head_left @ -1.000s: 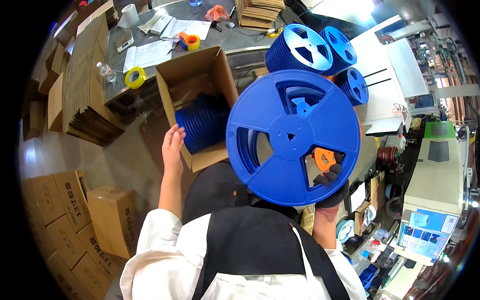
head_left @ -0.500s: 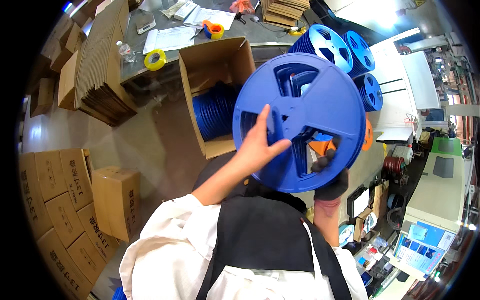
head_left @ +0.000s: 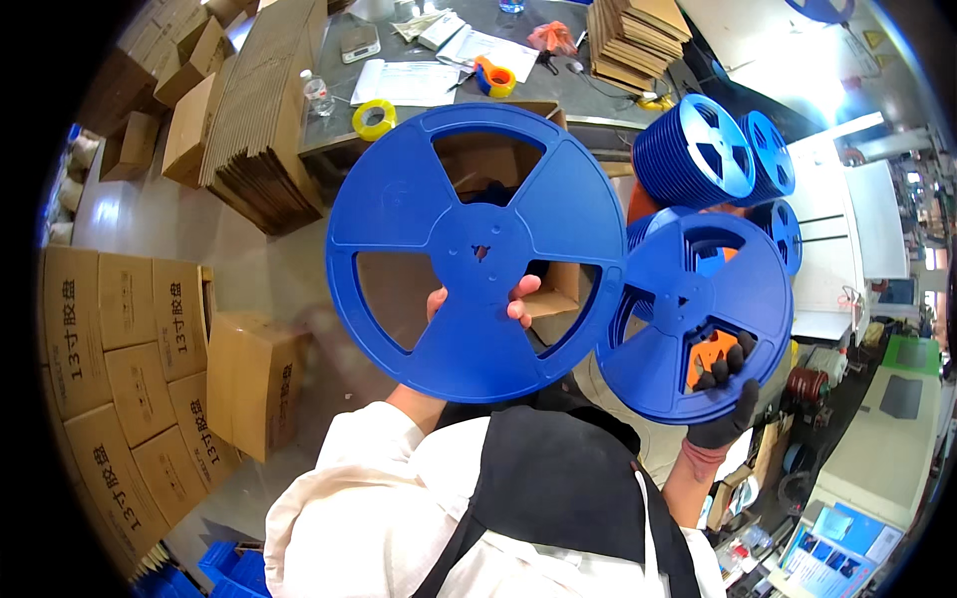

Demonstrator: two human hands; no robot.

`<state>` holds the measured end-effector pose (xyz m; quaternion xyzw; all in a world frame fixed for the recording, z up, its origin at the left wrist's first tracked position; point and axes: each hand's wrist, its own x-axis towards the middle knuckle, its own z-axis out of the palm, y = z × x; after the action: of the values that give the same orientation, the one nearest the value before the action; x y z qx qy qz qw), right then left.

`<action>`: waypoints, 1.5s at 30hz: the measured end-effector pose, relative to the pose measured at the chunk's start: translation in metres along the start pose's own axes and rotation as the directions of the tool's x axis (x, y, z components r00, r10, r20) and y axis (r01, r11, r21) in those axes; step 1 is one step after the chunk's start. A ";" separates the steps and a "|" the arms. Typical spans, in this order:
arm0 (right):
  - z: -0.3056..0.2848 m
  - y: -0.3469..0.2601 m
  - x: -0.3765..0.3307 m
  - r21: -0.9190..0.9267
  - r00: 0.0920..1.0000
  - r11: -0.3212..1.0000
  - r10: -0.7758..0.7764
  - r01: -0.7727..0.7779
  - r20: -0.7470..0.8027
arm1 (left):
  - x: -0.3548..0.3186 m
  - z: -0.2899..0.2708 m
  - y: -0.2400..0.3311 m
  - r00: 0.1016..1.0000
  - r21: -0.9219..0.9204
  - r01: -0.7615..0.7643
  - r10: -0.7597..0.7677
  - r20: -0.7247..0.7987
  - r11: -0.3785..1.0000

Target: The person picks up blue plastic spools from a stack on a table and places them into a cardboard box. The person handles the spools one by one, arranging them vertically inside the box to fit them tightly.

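My left hand is bare and holds a large blue plastic reel up flat toward the camera, fingers showing through its lower cut-outs. My right hand, in a dark glove, grips the lower rim of a stack of blue reels to the right; the left reel overlaps the stack's left edge. An open cardboard box shows behind the held reel, mostly hidden.
More blue reels stand on edge at the upper right. A grey table holds papers, a yellow tape roll, an orange tape dispenser. Flattened cartons lean at left. Brown boxes stack at lower left.
My left hand took one reel off the stack in my right hand and moved it left and up. The stack in my right hand shifted right and lower.
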<state>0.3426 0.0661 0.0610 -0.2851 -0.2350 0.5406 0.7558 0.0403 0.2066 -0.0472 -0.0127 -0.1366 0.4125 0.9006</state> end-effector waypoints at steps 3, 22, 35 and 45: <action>-0.008 -0.010 0.000 0.121 0.999 0.993 -0.010 0.005 0.038 | -0.004 0.002 0.002 0.998 -0.004 -0.055 0.055 -0.003 0.998; 0.005 -0.018 0.004 0.508 0.967 0.858 -0.187 0.076 0.171 | 0.002 0.013 0.050 0.946 0.184 -0.320 0.301 0.123 0.929; 0.095 0.074 -0.004 -0.854 0.899 0.359 0.079 0.377 0.430 | 0.053 -0.022 -0.039 0.919 0.682 0.106 0.191 -0.346 0.723; 0.065 0.016 0.027 -0.882 0.829 0.458 -0.531 0.108 -0.174 | -0.008 -0.022 0.034 0.997 0.026 -0.076 0.077 -0.021 0.997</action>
<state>0.2965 0.1074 0.0982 -0.6732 -0.3450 0.1238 0.6422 0.0163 0.2251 -0.0743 -0.0111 -0.1207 0.4481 0.8857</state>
